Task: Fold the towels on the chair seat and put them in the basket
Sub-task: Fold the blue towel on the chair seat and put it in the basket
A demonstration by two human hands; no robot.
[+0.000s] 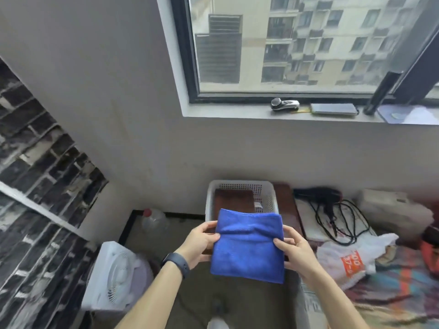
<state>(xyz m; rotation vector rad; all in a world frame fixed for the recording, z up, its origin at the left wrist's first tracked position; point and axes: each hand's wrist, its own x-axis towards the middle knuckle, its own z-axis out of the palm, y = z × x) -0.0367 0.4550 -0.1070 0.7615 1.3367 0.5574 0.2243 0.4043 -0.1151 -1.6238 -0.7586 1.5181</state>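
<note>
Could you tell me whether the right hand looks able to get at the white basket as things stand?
Probably yes: the white basket sits just beyond the blue towel with its top open, though the right hand is gripping that towel's edge.

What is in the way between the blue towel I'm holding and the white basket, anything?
Nothing visible blocks it. The blue towel, gripped by the left hand and the right hand, is just in front of the white basket, which is open on top. A folded brown towel already lies inside, toward its left.
</note>
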